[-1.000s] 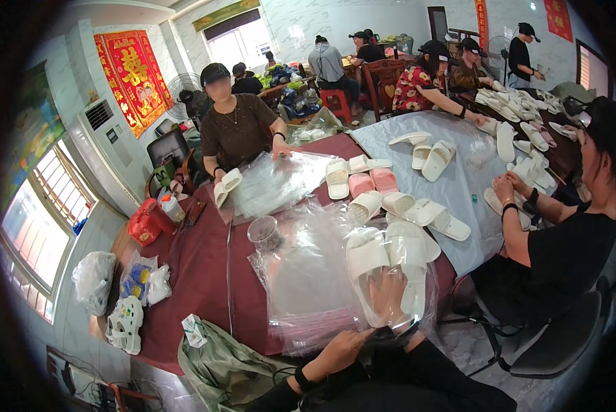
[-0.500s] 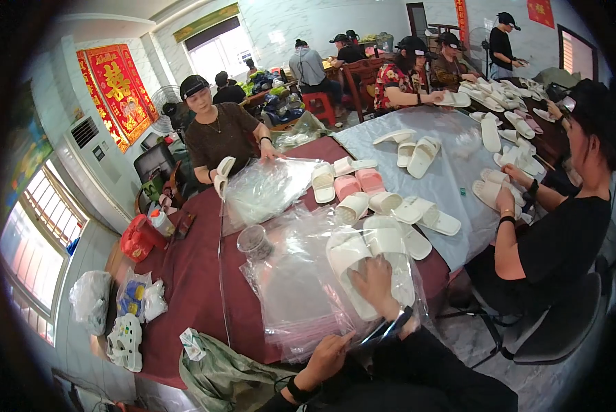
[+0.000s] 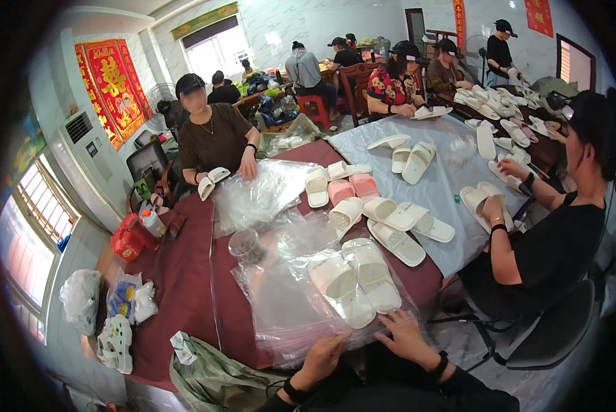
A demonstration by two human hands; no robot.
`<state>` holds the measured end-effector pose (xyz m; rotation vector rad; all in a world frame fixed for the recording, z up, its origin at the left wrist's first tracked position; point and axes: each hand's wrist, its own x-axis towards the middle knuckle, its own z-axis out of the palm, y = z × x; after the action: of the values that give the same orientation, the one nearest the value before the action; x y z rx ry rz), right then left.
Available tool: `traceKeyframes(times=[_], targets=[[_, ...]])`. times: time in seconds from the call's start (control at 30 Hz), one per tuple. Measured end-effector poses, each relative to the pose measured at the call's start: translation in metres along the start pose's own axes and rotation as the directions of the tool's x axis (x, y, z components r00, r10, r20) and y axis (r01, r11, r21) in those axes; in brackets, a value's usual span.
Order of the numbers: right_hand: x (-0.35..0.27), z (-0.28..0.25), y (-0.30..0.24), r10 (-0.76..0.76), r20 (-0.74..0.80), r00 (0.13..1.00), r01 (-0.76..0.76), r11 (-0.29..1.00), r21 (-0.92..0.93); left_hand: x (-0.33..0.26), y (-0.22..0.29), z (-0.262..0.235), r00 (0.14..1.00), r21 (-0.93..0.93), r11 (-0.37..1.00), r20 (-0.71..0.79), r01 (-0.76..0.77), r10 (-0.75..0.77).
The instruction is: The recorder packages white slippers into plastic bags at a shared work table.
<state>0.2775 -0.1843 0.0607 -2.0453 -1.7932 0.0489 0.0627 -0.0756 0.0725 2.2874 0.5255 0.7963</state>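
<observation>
While two white slide sandals [image 3: 371, 268] lie bagged atop clear plastic bags [image 3: 287, 312], one right hand [image 3: 405, 336] rests, fingers spread, beside them; one left hand [image 3: 324, 356] curled, grip unclear; two pink slides [image 3: 363, 185] beyond.

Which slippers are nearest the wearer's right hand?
The white pair lying over the clear plastic bags, just beyond the right hand; all other slippers are farther off.

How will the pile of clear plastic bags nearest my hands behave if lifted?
The pile of clear plastic bags is probably floppy, as its film looks thin and creased. It may slide apart, since the sheets look glossy.
</observation>
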Motion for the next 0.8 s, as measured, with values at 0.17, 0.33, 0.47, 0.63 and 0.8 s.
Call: traceKeyframes(times=[0.17, 0.33, 0.47, 0.63, 0.8], targets=[[-0.013, -0.053, 0.003, -0.013, 0.078, 0.997, -0.023, 0.893, 0.449, -0.002, -0.002, 0.001, 0.996, 0.011, 0.996, -0.005, 0.090, -0.090], [0.035, -0.067, -0.011, -0.236, -0.217, 0.947, 0.276, 0.945, 0.174, 0.001, -0.002, 0.005, 0.989, -0.050, 0.988, -0.032, 0.144, -0.146], [0.050, -0.012, -0.007, -0.259, 0.193, 0.946, 0.265, 0.964, -0.008, 0.017, 0.008, 0.000, 0.995, -0.088, 0.993, -0.056, 0.079, -0.084], [0.050, 0.015, -0.008, -0.130, 0.096, 0.987, 0.135, 0.990, -0.046, 0.030, 0.020, -0.006, 0.988, -0.206, 0.971, -0.065, 0.122, -0.138], [0.044, 0.014, 0.006, -0.079, -0.125, 0.989, 0.078, 0.997, -0.013, 0.038, 0.043, -0.010, 1.000, -0.205, 0.979, 0.000, 0.018, -0.018]])
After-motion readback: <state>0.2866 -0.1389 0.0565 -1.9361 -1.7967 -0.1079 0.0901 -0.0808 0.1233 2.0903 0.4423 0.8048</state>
